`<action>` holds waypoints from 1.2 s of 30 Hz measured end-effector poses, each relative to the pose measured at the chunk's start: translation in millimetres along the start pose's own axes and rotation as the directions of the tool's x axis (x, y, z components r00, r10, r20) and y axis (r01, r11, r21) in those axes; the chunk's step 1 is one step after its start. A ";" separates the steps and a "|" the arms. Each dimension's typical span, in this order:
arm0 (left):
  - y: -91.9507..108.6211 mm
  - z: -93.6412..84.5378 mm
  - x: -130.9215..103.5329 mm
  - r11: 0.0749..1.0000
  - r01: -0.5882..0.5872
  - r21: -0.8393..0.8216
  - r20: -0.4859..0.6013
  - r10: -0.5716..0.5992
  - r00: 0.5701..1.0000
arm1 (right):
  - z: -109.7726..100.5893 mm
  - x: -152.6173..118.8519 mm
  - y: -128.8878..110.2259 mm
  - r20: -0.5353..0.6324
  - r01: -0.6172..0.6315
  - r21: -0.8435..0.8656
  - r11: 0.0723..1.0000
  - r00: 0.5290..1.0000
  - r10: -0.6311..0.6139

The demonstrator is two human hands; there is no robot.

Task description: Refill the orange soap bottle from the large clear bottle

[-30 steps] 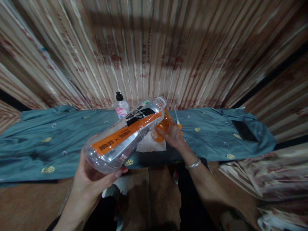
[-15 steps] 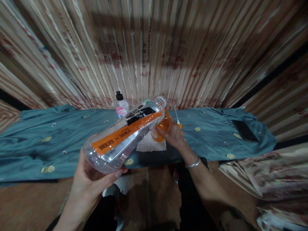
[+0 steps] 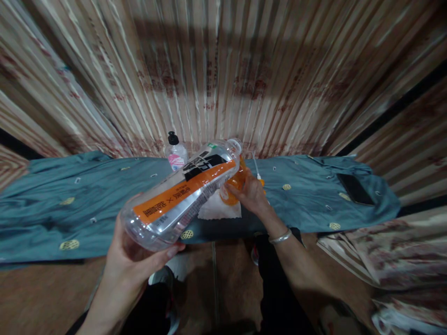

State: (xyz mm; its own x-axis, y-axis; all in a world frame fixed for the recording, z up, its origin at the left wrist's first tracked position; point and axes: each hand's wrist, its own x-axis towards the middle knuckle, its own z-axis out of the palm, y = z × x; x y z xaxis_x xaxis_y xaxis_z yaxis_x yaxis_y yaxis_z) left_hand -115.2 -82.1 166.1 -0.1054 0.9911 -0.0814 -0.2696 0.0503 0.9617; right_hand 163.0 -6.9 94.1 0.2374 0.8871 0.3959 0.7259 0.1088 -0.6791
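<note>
My left hand (image 3: 136,256) is wrapped round the base of a large clear bottle (image 3: 185,190) with an orange and black label. The bottle is tilted, its uncapped mouth up at the right, over the top of an orange bottle (image 3: 228,194). My right hand (image 3: 249,193) grips that orange bottle, whose upper part is partly hidden behind the clear one. Under it lies a white tissue (image 3: 218,210). Whether liquid passes between the two bottles cannot be made out.
A clear bottle with a black cap and pink label (image 3: 176,156) stands at the back of the teal cloth-covered table (image 3: 115,209). A pump top with a thin tube (image 3: 259,174) lies right of my right hand. A black phone (image 3: 355,189) rests farther right.
</note>
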 end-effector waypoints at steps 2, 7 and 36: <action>1.1 1.4 -1.1 1.000 0.004 0.003 -0.003 -0.004 1.000 | 0.0 -0.3 0.1 -0.001 0.002 0.005 1.000 1.000 -0.002; 2.9 4.0 -1.9 1.000 0.010 0.002 -0.024 -0.010 1.000 | -0.7 0.0 1.5 0.000 0.011 0.019 1.000 1.000 -0.011; 4.5 3.5 -2.3 1.000 0.007 0.022 0.000 -0.007 1.000 | 2.0 -0.5 4.0 -0.024 0.030 0.013 0.999 0.999 -0.029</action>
State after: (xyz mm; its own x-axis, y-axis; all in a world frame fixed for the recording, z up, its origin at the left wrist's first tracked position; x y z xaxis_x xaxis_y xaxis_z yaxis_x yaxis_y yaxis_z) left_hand -112.8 -83.8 171.5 -0.1032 0.9908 -0.0880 -0.2496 0.0599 0.9665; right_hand 164.5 -6.0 90.0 0.2314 0.8724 0.4305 0.7245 0.1408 -0.6747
